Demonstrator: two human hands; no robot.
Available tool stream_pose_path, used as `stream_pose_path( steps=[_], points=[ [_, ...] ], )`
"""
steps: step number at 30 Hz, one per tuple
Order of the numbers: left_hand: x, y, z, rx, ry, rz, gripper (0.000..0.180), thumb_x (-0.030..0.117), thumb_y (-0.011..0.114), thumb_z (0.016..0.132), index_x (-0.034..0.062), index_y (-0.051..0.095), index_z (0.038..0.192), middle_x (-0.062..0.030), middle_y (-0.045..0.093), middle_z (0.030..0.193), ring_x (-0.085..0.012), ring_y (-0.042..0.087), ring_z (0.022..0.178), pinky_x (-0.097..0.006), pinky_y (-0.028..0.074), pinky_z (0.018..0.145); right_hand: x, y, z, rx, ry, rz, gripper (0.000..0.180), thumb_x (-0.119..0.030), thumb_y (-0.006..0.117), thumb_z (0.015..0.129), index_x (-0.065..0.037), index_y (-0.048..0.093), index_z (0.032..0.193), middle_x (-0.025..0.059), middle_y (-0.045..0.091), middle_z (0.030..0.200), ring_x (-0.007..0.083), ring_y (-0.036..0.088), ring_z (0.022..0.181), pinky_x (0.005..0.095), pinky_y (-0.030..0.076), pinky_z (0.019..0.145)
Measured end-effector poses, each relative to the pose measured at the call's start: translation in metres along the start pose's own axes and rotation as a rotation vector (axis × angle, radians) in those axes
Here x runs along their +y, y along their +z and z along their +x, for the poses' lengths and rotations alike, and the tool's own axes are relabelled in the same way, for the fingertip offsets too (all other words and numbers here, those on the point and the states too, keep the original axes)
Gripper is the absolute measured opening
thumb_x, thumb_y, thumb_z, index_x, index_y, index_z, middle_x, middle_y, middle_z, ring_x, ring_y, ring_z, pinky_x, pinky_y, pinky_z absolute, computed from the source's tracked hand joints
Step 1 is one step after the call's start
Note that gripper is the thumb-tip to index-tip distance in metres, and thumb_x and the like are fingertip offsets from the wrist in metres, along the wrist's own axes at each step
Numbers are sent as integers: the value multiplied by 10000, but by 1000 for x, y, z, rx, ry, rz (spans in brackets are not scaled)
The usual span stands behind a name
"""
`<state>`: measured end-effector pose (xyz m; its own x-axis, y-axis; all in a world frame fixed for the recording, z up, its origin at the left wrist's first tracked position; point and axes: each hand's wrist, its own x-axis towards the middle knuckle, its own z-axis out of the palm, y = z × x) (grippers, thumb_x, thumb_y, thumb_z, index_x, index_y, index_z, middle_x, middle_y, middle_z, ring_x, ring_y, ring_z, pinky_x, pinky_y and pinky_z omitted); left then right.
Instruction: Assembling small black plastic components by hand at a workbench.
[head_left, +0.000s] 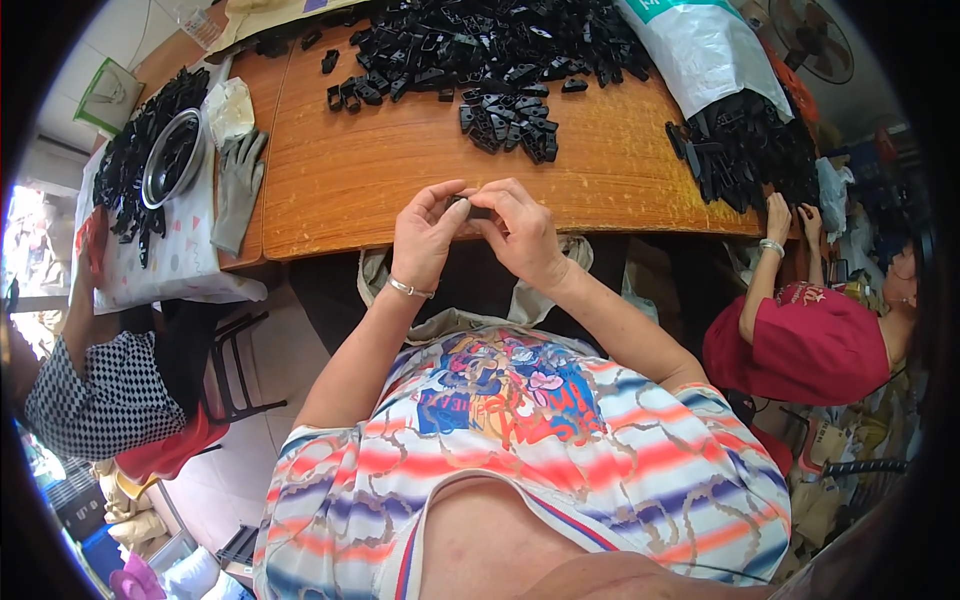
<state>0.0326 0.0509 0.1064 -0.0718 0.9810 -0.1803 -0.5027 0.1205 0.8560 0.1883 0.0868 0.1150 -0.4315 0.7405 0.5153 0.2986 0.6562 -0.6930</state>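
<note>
My left hand (428, 228) and my right hand (520, 232) meet just off the near edge of the wooden table (350, 190). Between their fingertips they pinch a small black plastic part (474, 210), mostly covered by the fingers. A bracelet circles my left wrist. Beyond my hands, a small cluster of black plastic parts (510, 122) lies on the tabletop. Behind it spreads a much larger heap of similar black parts (480, 45).
At the right, a white sack (700, 55) spills long black pieces (745, 150), where a person in red (810, 340) works. To the left, another person (110, 385) sits by black parts, a metal bowl (172, 160) and grey gloves (238, 190). A fan (812, 40) stands far right.
</note>
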Motion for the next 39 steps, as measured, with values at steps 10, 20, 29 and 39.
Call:
stream_pose_path(
  steps=[10,20,29,39],
  points=[
    [-4,1,-3,-2,123,9,274,19,642,904,-49,567,1159,-128,655,1115,-160,638,991,-277,536,873,-3,0,0,47,-105,-57,311,76,733,723,-20,629,999,111,632,975,258,671,778,307,560,606],
    [-8,1,-6,23,97,22,179,24,628,912,-35,620,1081,-95,672,1051,-132,643,915,-249,545,789,-7,1,-6,56,-93,-87,283,46,733,746,-24,620,997,114,615,988,249,657,728,308,547,588],
    [-12,-7,-23,-6,100,361,238,77,627,921,-42,628,1128,-87,692,999,-126,644,890,-255,526,775,-7,3,-26,-76,-10,-38,346,10,708,743,-41,574,1058,151,569,981,363,611,858,412,519,690],
    [77,-89,111,454,717,1478,270,46,649,827,93,643,1093,-123,579,1048,-314,583,997,-389,502,854,2,-5,-17,-311,-3,-182,239,-122,756,766,-52,650,968,109,645,830,288,662,739,366,525,635]
  ],
)
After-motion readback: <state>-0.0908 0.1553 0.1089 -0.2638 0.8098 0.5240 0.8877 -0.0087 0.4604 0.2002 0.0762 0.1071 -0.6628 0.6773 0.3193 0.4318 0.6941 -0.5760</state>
